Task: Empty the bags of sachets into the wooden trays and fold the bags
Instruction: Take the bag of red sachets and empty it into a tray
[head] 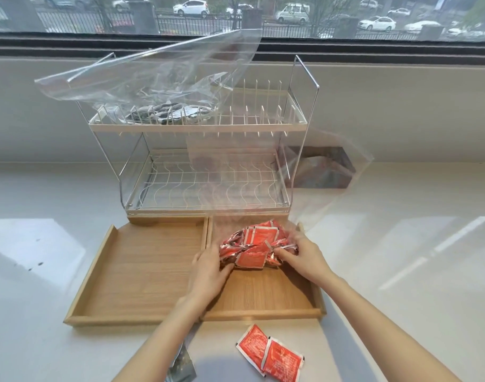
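Observation:
Two wooden trays sit side by side on the counter: the left tray [142,271] is bare, the right tray [263,296] holds a heap of red sachets [257,244]. My left hand [208,268] and my right hand [299,252] press on the heap from either side. A clear plastic bag [318,183] stands up from the heap, its mouth down around the sachets. A second clear bag [158,75] with dark sachets [166,113] lies on the upper shelf of the dish rack.
A two-tier white wire dish rack [208,166] stands just behind the trays. Two joined red sachets [271,354] lie on the counter in front of the right tray. A silvery sachet [180,368] lies under my left forearm. A window runs along the back.

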Demonstrator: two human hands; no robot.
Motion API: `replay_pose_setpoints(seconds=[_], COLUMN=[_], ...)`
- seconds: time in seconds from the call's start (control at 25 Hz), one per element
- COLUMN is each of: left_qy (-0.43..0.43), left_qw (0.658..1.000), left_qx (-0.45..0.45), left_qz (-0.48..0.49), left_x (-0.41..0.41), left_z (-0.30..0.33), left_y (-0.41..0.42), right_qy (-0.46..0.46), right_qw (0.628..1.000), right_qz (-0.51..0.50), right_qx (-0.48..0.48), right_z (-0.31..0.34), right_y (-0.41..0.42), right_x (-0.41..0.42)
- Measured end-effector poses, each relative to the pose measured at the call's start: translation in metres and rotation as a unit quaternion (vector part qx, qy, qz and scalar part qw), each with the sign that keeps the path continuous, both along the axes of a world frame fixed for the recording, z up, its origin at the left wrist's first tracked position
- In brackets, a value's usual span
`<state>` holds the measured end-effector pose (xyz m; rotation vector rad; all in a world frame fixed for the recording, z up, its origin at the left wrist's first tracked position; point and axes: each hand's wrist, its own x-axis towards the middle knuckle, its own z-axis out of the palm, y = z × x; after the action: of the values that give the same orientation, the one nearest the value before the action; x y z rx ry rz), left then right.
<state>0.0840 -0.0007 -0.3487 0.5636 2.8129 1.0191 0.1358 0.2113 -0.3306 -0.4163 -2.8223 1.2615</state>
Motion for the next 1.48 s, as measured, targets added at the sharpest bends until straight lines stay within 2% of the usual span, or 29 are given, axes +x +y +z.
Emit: replay_pose_setpoints(seconds=[0.16, 0.32, 0.4, 0.44, 0.52, 0.64, 0.72, 0.88, 1.12, 1.24, 1.36, 1.48], left_qy=[0.029, 0.029, 0.012, -0.002, -0.056, -0.187, -0.242, -0.301, -0.396, -0.384, -0.355, -0.373], left_qw=[0.997, 0.995, 0.995, 0.997, 0.998, 0.959, 0.935, 0.919, 0.881, 0.889, 0.891, 0.868], left_qx=[-0.062, -0.097, -0.094, -0.076, 0.026, 0.208, 0.257, 0.243, 0.252, 0.242, 0.275, 0.324], left_qz=[0.018, -0.004, -0.025, -0.027, -0.006, 0.037, 0.042, 0.072, 0.056, 0.052, 0.068, 0.041], left_x=[0.003, 0.006, 0.014, 0.018, 0.029, 0.042, 0.050, 0.064, 0.069, 0.069, 0.068, 0.062], left_z=[0.002, 0.013, 0.022, 0.026, 0.037, 0.051, 0.054, 0.041, 0.034, 0.033, 0.043, 0.059], left_y=[0.005, 0.004, -0.001, -0.003, -0.009, -0.016, -0.019, -0.026, -0.036, -0.035, -0.029, -0.028], right_qy=[-0.029, -0.030, 0.019, 0.040, 0.044, 0.040, 0.030, -0.052, -0.135, -0.105, -0.054, -0.014], right_qw=[0.988, 0.985, 0.995, 0.998, 0.996, 0.986, 0.980, 0.965, 0.940, 0.951, 0.964, 0.949], right_qz=[0.104, 0.119, 0.072, 0.019, -0.069, -0.093, -0.104, -0.125, -0.064, -0.097, -0.142, -0.171], right_qx=[0.114, 0.124, 0.070, 0.035, -0.040, -0.131, -0.169, -0.223, -0.306, -0.273, -0.219, -0.266], right_z=[-0.007, -0.008, -0.008, -0.005, 0.009, 0.030, 0.033, 0.026, 0.022, 0.019, 0.027, 0.049], right_y=[0.001, -0.001, -0.003, -0.004, -0.006, -0.010, -0.015, -0.020, -0.017, -0.017, -0.018, -0.020], right_x=[0.008, 0.017, 0.025, 0.029, 0.039, 0.054, 0.063, 0.081, 0.102, 0.102, 0.093, 0.085])
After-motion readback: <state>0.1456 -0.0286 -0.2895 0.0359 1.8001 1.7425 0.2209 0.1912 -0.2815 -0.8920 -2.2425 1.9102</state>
